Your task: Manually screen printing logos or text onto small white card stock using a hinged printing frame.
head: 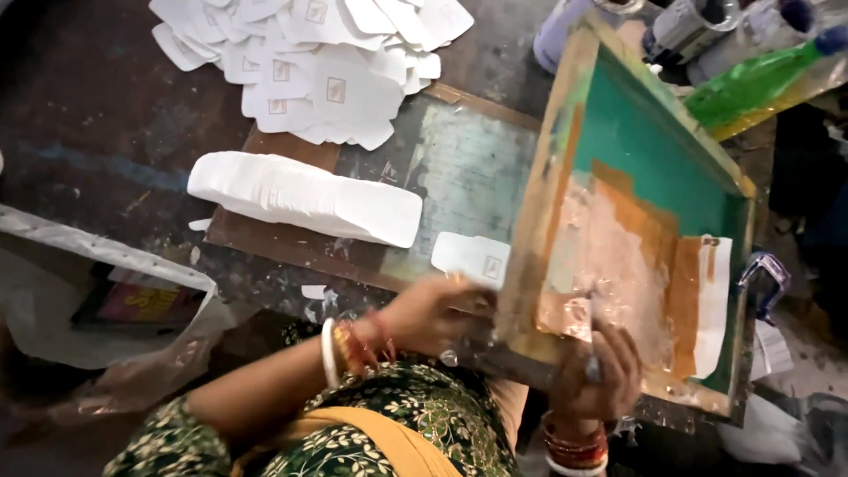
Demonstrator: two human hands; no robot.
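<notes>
— What's the table (106, 132) like?
— Dark, stained, with a board (459, 177) on it. White cards lie in a heap (318, 62), a stack (300, 194) beside them.
— And the hands?
— The left hand (433, 314) reaches a printed card (473, 258) under the tilted screen frame (636, 221); its grip is blurred. The right hand (596, 371) clasps a squeegee handle (594, 367).

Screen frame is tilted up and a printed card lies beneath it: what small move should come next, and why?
Probably the left hand slides the printed card off the board. The right hand holds the screen frame lifted, and the hand is already beside the exposed card.
</notes>
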